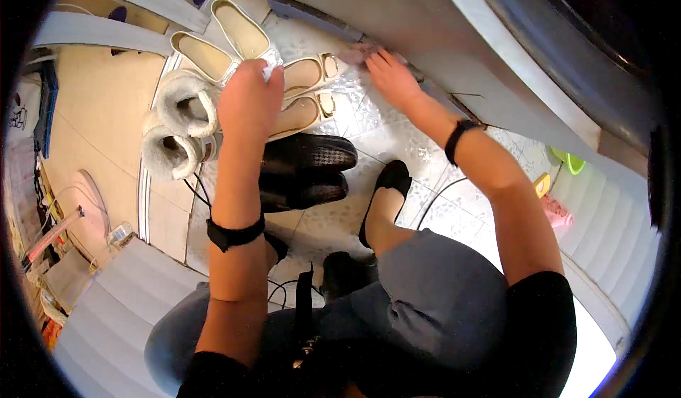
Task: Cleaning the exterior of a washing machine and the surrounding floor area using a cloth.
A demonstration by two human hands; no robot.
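Observation:
My left hand (251, 97) is closed at the toe of a pair of pale flat shoes (242, 30), with a bit of white material showing between thumb and fingers. My right hand (392, 76) presses a pinkish cloth (357, 54) against the floor along the base of a light panel. Cream shoes with buckles (304, 74) lie between my hands, partly behind the left one. Black leather shoes (311, 169) stand nearer to me, side by side. Fleece-lined boots (186, 110) stand left of my left hand.
A grey strip (314, 15) runs along the panel's foot. Black cables (439, 201) cross the tiled floor (415, 148). White ridged surfaces flank me. At right lie a green plastic item (574, 163) and a pink item (557, 212); a pink round base (88, 204) stands at left.

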